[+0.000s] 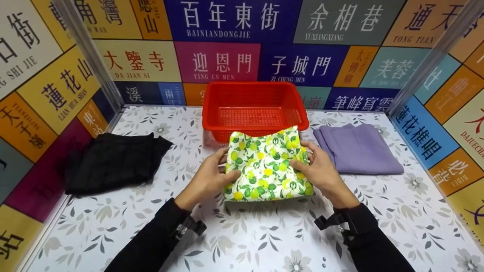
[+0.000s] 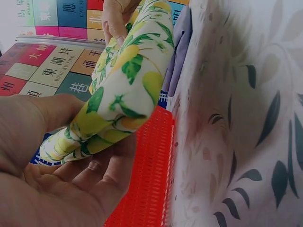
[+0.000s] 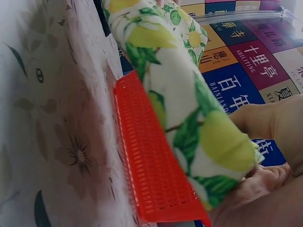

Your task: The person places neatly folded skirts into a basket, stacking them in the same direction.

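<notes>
A folded white cloth with a yellow and green lemon print (image 1: 266, 170) is held up between both hands in front of the red basket (image 1: 257, 130). My left hand (image 1: 210, 175) grips its left side, thumb on the near face and fingers behind. On the opposite side my right hand (image 1: 319, 168) pinches it the same way. The left wrist view shows the lemon cloth (image 2: 128, 80) as a thick stack of folded layers between thumb and fingers. In the right wrist view its folded edge (image 3: 175, 104) runs down to the right hand (image 3: 265, 175).
A folded black cloth (image 1: 117, 162) lies on the left of the floral-patterned table (image 1: 242, 241). To the right lies a folded purple cloth (image 1: 359, 149). Panels printed with street names (image 1: 227, 62) wall in the back and both sides.
</notes>
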Demonstrator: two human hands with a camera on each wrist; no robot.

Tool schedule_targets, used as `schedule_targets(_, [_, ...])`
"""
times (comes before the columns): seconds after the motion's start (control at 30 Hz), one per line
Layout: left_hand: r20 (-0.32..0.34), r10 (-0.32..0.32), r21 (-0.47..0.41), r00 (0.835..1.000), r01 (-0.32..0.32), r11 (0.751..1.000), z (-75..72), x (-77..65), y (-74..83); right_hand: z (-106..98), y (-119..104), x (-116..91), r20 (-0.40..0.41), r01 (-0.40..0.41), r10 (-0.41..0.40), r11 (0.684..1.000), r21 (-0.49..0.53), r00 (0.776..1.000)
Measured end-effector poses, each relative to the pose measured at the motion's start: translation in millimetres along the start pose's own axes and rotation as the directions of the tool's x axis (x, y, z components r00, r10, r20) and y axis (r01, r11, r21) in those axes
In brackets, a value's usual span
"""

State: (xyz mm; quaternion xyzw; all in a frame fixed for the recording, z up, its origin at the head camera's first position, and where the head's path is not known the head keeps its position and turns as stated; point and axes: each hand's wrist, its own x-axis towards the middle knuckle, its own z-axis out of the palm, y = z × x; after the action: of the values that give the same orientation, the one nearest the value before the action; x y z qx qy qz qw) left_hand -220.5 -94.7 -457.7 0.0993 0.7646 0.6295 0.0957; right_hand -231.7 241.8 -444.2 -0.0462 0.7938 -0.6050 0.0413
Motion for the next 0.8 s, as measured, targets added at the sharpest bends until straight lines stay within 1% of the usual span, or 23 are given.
schedule_targets(0.1, [-0.004,0.019,-0.030,1.000,-0.019,0.999,-0.9,1.3,2.8,1.0,-2.9,2.7,-0.010,0.039,-0.038,0.995,0.090,0.999])
schedule_targets(0.2, [-0.008,0.040,-0.043,0.999,-0.040,0.998,-3.3,1.9,6.7,2.0,-7.6,5.2,-0.022,0.056,-0.053,0.989,0.136,0.998])
schedule_targets(0.27, [-0.012,0.058,-0.042,0.998,-0.058,0.997,-5.9,2.2,10.8,1.9,-11.5,7.0,-0.030,0.053,-0.049,0.987,0.148,0.998])
schedule_targets(0.37, [-0.025,0.086,-0.015,0.996,-0.087,0.996,-10.1,4.8,18.8,0.7,-18.6,11.6,-0.044,0.042,-0.033,0.979,0.199,0.998])
schedule_targets(0.5, [-0.033,0.126,0.009,0.991,-0.126,0.992,-14.1,10.7,29.5,-1.7,-26.1,19.5,-0.039,0.018,-0.007,0.959,0.283,0.999])
schedule_targets(0.6, [-0.036,0.142,0.025,0.989,-0.141,0.990,-16.3,18.6,35.4,-4.6,-30.4,27.0,-0.038,-0.004,0.016,0.953,0.304,0.999])
schedule_targets(0.67, [-0.043,0.129,0.040,0.991,-0.127,0.991,-18.3,25.6,38.5,-6.5,-33.5,33.3,-0.047,-0.014,0.029,0.953,0.304,0.998])
schedule_targets(0.8, [-0.067,0.096,0.034,0.993,-0.094,0.995,-23.8,44.0,44.0,-9.4,-40.8,51.3,-0.054,-0.010,0.029,0.948,0.317,0.998])
